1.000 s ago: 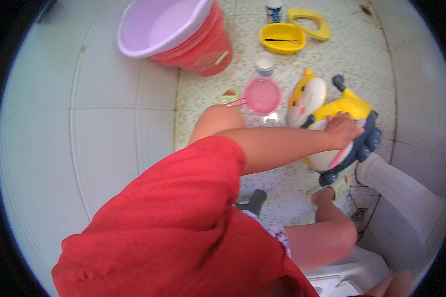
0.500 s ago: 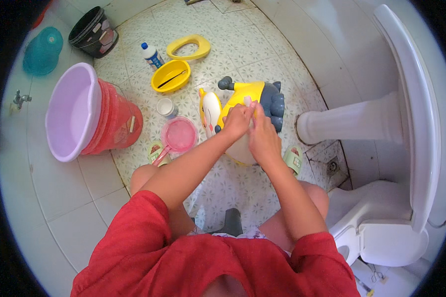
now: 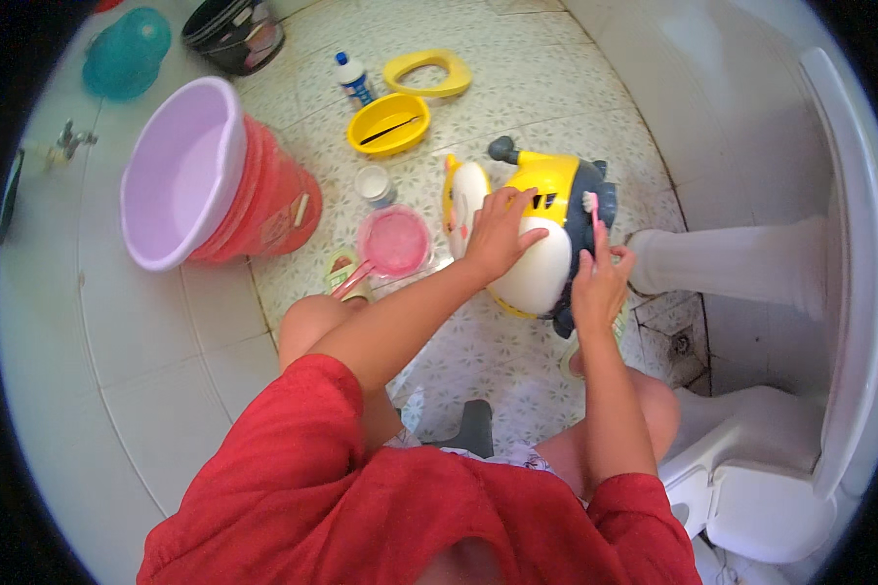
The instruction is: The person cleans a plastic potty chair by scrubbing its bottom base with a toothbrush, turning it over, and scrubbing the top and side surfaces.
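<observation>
A: Right hand [image 3: 598, 285]: grip is clenched on a pink toothbrush [image 3: 591, 216], bristles set against the yellow toy potty [image 3: 541, 234]. Left hand [image 3: 498, 234]: laid flat on the potty's white front, nothing grasped.

B: Location noted: potty tipped on the tiled floor [image 3: 517, 351], beside the toilet base [image 3: 741, 263].

A: Progress is judged partial; scrubbing is under way. Farther off, pink scoop [image 3: 393, 242], yellow bowl [image 3: 388, 125], seat ring [image 3: 427, 73] are untouched.

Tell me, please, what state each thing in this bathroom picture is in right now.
Yellow potty chair: on its side, steadied by the left hand.
Toothbrush: upright in the right hand, bristles against the potty.
Pink scoop: upright on the floor.
Lilac basin: tilted atop the red bucket.
</observation>
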Demonstrator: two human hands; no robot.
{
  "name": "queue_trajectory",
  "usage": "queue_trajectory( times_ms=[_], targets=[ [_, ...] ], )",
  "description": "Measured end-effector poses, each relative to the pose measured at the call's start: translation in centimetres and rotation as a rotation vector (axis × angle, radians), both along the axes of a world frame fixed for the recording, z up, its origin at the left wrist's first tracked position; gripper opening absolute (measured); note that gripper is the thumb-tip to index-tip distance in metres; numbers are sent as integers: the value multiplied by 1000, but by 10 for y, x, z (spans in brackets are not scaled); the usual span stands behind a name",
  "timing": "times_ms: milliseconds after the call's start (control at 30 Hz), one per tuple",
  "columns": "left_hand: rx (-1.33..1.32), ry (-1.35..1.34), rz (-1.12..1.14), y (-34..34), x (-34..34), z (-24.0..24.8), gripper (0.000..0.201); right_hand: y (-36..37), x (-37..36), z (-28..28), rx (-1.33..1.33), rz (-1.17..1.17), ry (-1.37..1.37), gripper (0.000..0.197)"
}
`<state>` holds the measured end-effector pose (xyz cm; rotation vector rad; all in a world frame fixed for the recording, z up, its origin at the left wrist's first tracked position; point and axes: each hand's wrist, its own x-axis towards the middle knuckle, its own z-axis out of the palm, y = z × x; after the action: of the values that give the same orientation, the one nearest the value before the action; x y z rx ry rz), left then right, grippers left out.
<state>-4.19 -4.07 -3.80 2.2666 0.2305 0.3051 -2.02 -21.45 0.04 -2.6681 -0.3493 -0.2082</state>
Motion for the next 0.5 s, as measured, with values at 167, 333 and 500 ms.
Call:
queue_trajectory(
  times_ms=[167,333,500],
  targets=[
    [131,77,-43,-6,-22,-6,82,9,7,-18,-47,29,11,58],
    [332,69,-128,0,-25,-4,97,14,10,-27,52,80,73,55],
    [215,202,-75,7,-23,4,104,30,0,-13,65,198,146,56]
  ],
)
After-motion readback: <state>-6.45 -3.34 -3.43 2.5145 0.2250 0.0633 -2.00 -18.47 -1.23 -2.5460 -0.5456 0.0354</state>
